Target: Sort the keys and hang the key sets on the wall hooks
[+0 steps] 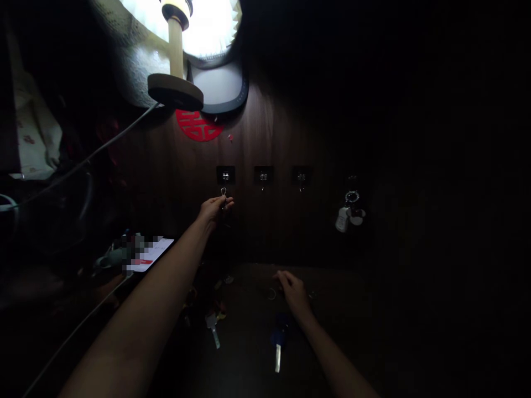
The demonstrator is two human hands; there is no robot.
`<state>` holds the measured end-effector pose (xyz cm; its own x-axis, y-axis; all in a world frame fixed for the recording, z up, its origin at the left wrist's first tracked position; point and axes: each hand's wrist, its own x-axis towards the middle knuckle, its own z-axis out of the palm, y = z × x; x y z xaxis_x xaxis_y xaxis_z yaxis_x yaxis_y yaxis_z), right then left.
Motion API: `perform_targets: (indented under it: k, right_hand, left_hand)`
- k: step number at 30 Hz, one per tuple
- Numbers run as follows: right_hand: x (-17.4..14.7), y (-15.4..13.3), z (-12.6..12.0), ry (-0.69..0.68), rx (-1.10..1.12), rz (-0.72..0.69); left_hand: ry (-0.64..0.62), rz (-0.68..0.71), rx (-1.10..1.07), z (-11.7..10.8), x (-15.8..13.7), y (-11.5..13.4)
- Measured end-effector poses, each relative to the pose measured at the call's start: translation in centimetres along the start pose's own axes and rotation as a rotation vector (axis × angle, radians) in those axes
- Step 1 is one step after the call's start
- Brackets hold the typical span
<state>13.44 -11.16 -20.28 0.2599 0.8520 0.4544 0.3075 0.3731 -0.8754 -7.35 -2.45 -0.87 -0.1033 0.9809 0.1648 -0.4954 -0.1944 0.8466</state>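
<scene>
My left hand is raised at the dark wood panel, with thumb and fingers closed on a small metal clip. The clip is just below the left wall hook; I cannot tell whether it touches the hook. My right hand is low over the dark surface, fingers loosely bent and apart, seemingly holding nothing. Beside its fingertips lies a metal ring. Nearer to me is a key with a blue head. Another key lies to the left, among small items lost in shadow.
Two more hooks, a middle one and a right one, are on the panel. Keys with tags hang farther right. A lit lamp stands upper left, above a red paper cutout. A phone and a white cable are left.
</scene>
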Motion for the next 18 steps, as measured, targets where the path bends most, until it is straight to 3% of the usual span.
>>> perform_targets:
  k: [12, 18]
  right_hand:
    - [0.0, -0.1, 0.0, -0.025, -0.033, 0.001]
    - [0.0, 0.1, 0.0, -0.025, -0.034, -0.014]
  left_hand:
    - [-0.115, -0.173, 0.090, -3.2, -1.6, -3.0]
    - [-0.121, -0.168, -0.029, -4.2, -2.6, -4.8]
